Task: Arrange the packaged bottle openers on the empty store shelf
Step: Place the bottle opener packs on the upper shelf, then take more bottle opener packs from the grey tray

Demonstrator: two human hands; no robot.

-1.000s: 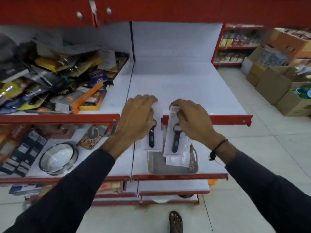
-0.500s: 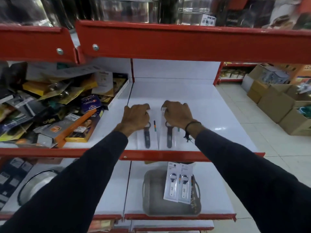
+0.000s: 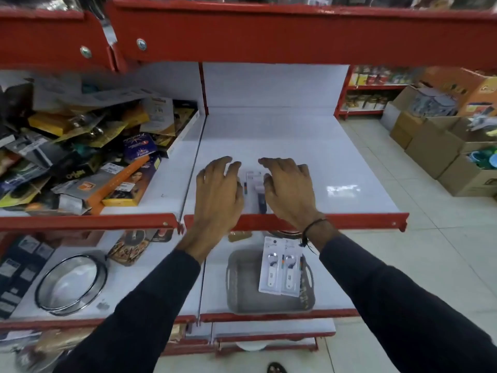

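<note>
Lying flat near the front edge of the white shelf [image 3: 309, 146], packaged openers [image 3: 255, 189] are partly covered by the left hand [image 3: 219, 189] and right hand [image 3: 289, 191], fingers spread, gripping nothing. Two more packs [image 3: 279, 270] rest on a grey tray [image 3: 242, 292] below.

**Red and white everywhere**

The shelf [image 3: 309, 157] is glossy white with a red front edge [image 3: 349, 221]. The packs [image 3: 279, 270] down in the grey tray [image 3: 242, 292] are white with silvery openers. Sleeves [image 3: 403, 305] are dark navy, the wristband [image 3: 313, 227] is black, and the boxes [image 3: 435, 146] are brown.
</note>
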